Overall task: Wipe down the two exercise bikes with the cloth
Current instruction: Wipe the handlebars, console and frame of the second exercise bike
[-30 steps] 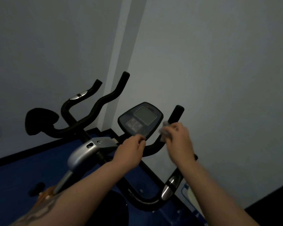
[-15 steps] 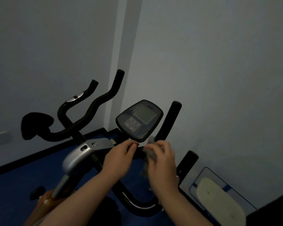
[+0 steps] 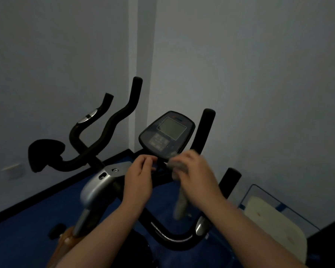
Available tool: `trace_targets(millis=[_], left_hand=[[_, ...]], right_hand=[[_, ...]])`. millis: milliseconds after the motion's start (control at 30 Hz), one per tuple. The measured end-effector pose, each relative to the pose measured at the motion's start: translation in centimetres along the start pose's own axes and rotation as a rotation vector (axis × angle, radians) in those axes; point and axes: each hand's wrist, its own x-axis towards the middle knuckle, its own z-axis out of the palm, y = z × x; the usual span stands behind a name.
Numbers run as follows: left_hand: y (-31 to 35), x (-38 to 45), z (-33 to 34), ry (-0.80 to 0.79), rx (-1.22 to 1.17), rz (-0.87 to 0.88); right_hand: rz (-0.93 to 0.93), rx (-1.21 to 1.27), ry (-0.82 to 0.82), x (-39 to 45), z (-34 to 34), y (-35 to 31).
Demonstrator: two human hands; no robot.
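Observation:
The near exercise bike has black handlebars and a dark console with a grey screen. My right hand grips a grey cloth just below the console's lower edge; a loose end of the cloth hangs down toward the lower handlebar loop. My left hand is beside it, its fingers curled around the bar under the console. A second bike with black curved handlebars and a black seat stands behind on the left.
Grey walls meet in a corner right behind the bikes. The floor is blue with a black skirting. A cream board in a blue-edged frame leans against the right wall. A wall socket sits low on the left.
My right hand has come down with the cloth from the upright right handlebar grip to below the console. The view has tilted down, showing more of the cream board.

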Motion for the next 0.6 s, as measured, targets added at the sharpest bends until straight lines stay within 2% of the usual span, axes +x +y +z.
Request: trace_targets(millis=[133,233,333,400,500,533,600], left_hand=[[0.3,0.4,-0.4,0.085,-0.122,-0.138],[0.4,0.7,-1.0,0.073,-0.180,-0.221],[0.6,0.6,-2.1,0.002,-0.194,-0.287],[0.1,-0.4,-3.6,-0.058,-0.105,-0.248],[-1.3,-2.8,-5.6,-0.130,0.184,-0.120],[-1.5,-3.4,-5.9,-0.122,0.275,-0.070],[-1.2,-3.6,-6.2,-0.085,0.375,-0.011]], right_hand=[[0.098,-0.165,0.056,0.8,0.3,-0.8],[-0.027,-0.092,-0.067,-1.3,3.4,-3.6],[-0.147,-0.058,-0.178,-0.7,2.9,-3.7],[-0.101,-0.086,-0.149,0.6,1.2,-2.1],[0.101,-0.018,0.028,1.1,-0.2,-0.1],[0.112,-0.002,0.058,0.8,0.4,-0.7],[0.025,0.036,-0.009,-0.7,3.0,-3.1]])
